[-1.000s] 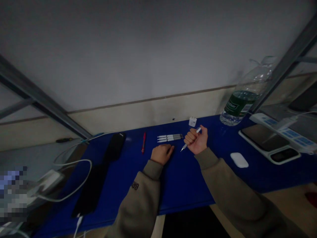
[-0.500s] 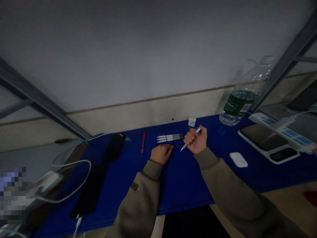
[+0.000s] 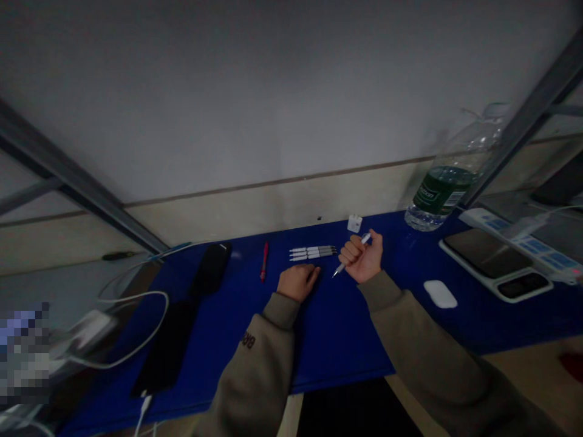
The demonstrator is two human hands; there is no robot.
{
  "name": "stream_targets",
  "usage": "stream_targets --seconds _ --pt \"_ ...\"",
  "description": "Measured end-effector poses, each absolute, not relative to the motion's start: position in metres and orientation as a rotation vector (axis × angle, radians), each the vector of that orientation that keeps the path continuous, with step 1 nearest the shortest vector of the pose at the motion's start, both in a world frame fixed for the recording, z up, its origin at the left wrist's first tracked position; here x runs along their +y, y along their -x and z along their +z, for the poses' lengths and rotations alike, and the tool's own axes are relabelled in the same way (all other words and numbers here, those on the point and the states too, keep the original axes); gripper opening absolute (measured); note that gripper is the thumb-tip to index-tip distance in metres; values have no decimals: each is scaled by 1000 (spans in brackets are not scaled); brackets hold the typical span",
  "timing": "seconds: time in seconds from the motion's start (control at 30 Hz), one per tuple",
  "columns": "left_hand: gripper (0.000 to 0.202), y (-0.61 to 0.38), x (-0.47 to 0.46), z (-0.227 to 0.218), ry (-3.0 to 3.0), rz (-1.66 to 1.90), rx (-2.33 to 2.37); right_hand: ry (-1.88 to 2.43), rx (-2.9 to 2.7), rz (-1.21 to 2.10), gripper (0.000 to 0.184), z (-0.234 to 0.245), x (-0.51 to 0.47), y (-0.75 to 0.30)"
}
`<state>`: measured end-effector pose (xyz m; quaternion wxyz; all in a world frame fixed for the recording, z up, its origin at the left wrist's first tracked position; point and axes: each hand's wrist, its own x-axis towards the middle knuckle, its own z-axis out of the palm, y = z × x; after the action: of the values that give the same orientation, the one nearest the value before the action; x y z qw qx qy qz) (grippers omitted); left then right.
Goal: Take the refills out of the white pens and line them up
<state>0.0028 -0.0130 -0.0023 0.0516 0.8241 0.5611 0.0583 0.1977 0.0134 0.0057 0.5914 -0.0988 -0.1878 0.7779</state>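
Observation:
My right hand (image 3: 362,260) is palm up above the blue desk, its fingers wrapped round a white pen (image 3: 339,269). The pen's tip points down and left, and its other end pokes out near my raised thumb. On the desktop rests my left hand (image 3: 297,283), closed with the fingers curled under, and no object shows in it. Just beyond it, three white pens (image 3: 312,253) lie side by side, pointing left. A red pen (image 3: 264,262) lies apart from them, further left.
A white charger plug (image 3: 354,223) sits by the wall. On the right are a large water bottle (image 3: 439,191), a white earbud case (image 3: 439,294), a white-framed device (image 3: 494,261) and a power strip (image 3: 523,243). Dark phones (image 3: 213,267) and a white cable (image 3: 166,303) occupy the left.
Both hands and the held pen keep practically the same pose. The whole view has shifted very slightly.

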Motion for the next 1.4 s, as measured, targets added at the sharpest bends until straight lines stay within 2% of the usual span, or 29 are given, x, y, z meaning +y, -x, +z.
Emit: stream_targets --seconds 1.4 --pt "51 -4 -15 0 -2506 156 1717 230 -384 1827 53 7 13 -198"
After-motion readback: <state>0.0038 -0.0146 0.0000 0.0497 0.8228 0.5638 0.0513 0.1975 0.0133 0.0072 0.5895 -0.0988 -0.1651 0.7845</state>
